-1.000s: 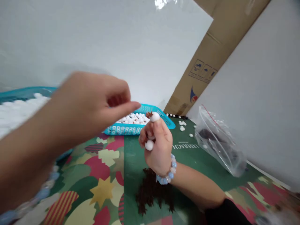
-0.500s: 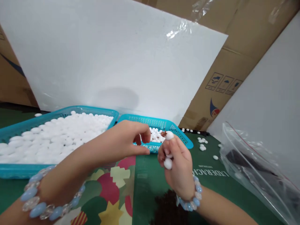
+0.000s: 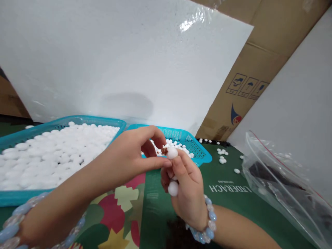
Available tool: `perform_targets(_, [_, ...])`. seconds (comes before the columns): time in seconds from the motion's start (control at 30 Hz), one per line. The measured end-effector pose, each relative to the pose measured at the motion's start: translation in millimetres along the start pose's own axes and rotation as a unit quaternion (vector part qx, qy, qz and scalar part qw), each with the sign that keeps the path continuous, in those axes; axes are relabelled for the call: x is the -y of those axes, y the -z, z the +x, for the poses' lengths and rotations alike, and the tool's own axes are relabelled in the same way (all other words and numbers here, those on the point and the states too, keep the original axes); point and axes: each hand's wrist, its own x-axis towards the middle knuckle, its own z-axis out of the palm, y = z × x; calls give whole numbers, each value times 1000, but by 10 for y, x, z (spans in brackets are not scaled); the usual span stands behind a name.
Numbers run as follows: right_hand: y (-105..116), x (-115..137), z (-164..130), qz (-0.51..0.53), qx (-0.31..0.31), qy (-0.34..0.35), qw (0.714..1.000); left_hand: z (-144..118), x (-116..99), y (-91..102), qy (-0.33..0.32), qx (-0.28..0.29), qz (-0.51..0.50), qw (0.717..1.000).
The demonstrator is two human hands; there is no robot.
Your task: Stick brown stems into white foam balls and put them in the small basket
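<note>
My right hand [image 3: 186, 176] is closed round several small white balls. One white ball [image 3: 172, 153] sticks up between thumb and forefinger, with a reddish-brown tuft [image 3: 164, 151] on its left side. A second white ball [image 3: 173, 188] shows lower in the palm, and another is mostly covered by fingers. My left hand [image 3: 140, 150] comes in from the left, its thumb and curved fingers apart around the tuft. The left thumb tip meets or nearly meets the right hand below the upper ball. Whether the left fingers touch the tuft, I cannot tell.
A large blue basket [image 3: 15, 197] full of white balls stands left. Behind my hands is a smaller blue basket [image 3: 206, 157] with white balls and brown bits. Loose balls [image 3: 222, 152] and a clear zip bag [image 3: 280, 183] lie right. Dark brown material [image 3: 181, 233] lies in front.
My hands have come together: the right hand has moved left with its balls, and the left thumb and fingers now surround the brown tuft. The view has shifted slightly.
</note>
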Motion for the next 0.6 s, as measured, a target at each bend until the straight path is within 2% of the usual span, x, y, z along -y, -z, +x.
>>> perform_targets(0.13, [92, 27, 32, -48, 18, 10, 999, -16, -29, 5, -54, -54, 22, 997])
perform_targets(0.37, [183, 104, 64, -105, 11, 28, 994, -38, -89, -6, -133, -76, 86, 984])
perform_targets(0.47, [177, 126, 62, -108, 25, 38, 993, -37, -92, -60, -126, -116, 78, 982])
perform_targets(0.6, [178, 124, 65, -99, 9, 36, 994, -45, -88, -144, -74, -160, 35, 984])
